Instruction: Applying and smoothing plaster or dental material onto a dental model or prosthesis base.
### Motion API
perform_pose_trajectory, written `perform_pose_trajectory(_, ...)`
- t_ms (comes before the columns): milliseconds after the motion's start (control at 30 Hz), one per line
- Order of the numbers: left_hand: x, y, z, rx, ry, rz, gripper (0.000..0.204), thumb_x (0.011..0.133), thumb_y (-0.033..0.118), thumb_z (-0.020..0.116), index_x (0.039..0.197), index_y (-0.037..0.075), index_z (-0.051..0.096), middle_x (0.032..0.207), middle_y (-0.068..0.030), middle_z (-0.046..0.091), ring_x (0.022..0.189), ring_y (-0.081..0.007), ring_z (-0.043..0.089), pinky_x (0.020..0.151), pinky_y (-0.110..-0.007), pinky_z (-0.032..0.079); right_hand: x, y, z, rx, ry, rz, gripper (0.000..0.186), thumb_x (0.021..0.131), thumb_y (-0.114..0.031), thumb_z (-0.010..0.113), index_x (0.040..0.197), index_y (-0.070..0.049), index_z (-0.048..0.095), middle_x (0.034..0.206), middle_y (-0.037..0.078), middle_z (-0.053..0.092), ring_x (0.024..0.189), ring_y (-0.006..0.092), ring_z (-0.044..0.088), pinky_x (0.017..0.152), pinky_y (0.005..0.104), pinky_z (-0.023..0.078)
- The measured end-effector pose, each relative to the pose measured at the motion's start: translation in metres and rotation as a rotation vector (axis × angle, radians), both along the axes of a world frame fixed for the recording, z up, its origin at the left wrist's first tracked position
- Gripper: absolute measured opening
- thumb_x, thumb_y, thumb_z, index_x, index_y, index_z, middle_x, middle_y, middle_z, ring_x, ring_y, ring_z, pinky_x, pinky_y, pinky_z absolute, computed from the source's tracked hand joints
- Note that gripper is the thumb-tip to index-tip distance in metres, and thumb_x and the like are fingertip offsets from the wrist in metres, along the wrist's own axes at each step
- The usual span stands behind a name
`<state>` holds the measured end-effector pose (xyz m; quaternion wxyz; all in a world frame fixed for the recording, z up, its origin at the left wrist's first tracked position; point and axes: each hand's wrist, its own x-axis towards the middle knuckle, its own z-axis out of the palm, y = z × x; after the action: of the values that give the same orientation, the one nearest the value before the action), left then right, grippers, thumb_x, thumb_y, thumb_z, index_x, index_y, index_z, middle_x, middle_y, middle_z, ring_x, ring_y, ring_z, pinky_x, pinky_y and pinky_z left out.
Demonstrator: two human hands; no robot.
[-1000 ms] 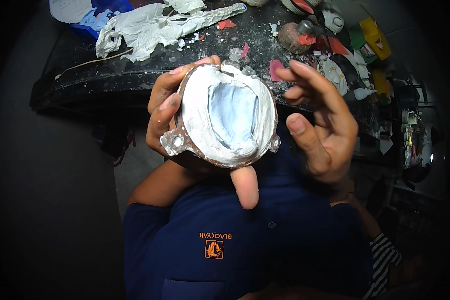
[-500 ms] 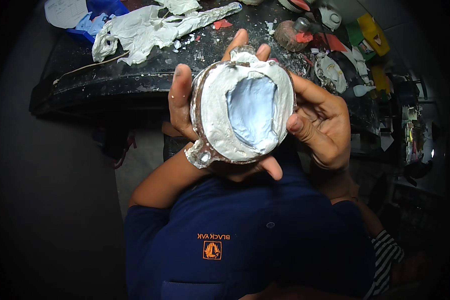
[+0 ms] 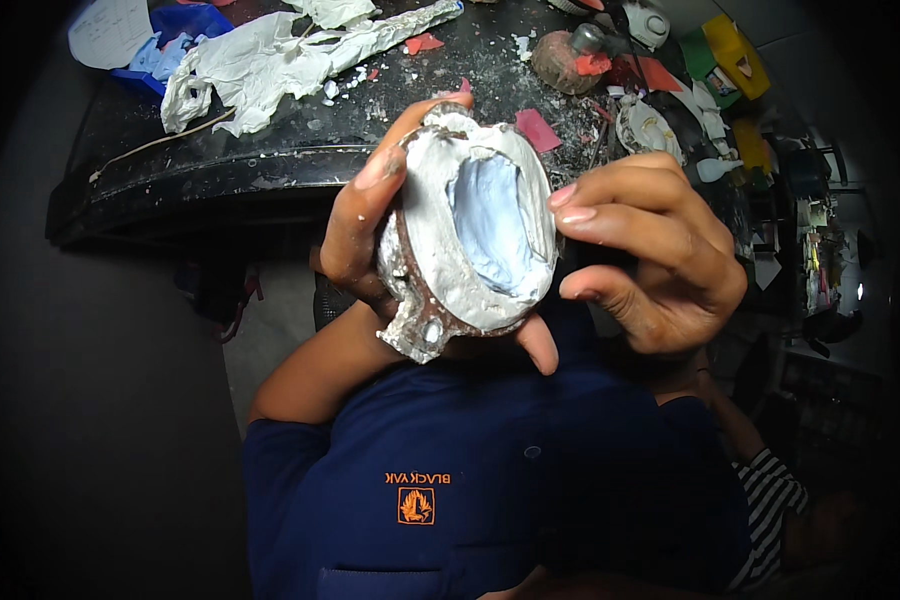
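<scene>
A round, dirty metal mould (image 3: pixel 432 230) packed with white plaster sits near the middle of the frame, tilted so that its open face looks up and a little to the right. The plaster makes a thick rim around a hollow lined with something pale blue, and a small lug with a hole sticks out at its lower left. The left hand (image 3: pixel 355 230) grips the mould from behind and below: fingers wrap its left and upper sides, and the thumb pokes out under the lower edge. The right hand (image 3: pixel 670 250) is half curled at the mould's right — two fingertips at the plaster rim (whether they press on it, I cannot tell), its thumb apart from it. Behind, across the top of the frame, runs a black table (image 3: pixel 270 172) speckled with white crumbs. At its upper left are a blue box (image 3: pixel 192 18) with light blue lumps (image 3: pixel 165 58), a sheet of paper (image 3: pixel 113 32) beside it, and a crumpled white cloth (image 3: pixel 245 75). A pink scrap (image 3: pixel 538 131) lies just above the mould; toward the upper right stand a squat jar (image 3: pixel 560 65) with a metal cap and a yellow box (image 3: pixel 727 50). A navy shirt (image 3: pixel 490 520) fills the lower middle.
</scene>
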<state>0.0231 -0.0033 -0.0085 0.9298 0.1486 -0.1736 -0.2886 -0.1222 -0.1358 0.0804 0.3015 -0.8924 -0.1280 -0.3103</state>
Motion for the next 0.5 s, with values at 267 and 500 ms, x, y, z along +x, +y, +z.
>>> perform_pose_trajectory(267, 0.003, -0.046, -0.037, -0.121, -0.908, 0.904, 0.055, 0.088, 0.017, 0.077, 0.127, -0.006, 0.045, 0.118, -0.0468, 0.055, 0.106, -0.0474, 0.066, 0.086, -0.051, 0.058, 0.003, 0.008, 0.010, 0.017, 0.116, 0.040, 0.022, 0.078, -0.016, 0.082, 0.095, -0.003, 0.076, 0.092, 0.012, 0.071, 0.084, 0.0210, 0.066, 0.072, 0.0325, 0.048)
perform_pose_trajectory(500, -0.004, -0.026, -0.036, -0.213, -0.423, 0.316, 0.031, 0.100, 0.016, 0.052, 0.126, 0.000, 0.048, 0.123, -0.0474, 0.052, 0.109, -0.0444, 0.064, 0.092, -0.051, 0.055, 0.003, 0.010, 0.014, 0.044, 0.172, 0.021, 0.020, 0.077, -0.013, 0.082, 0.095, -0.006, 0.077, 0.092, 0.011, 0.071, 0.081, 0.0197, 0.064, 0.071, 0.0317, 0.047)
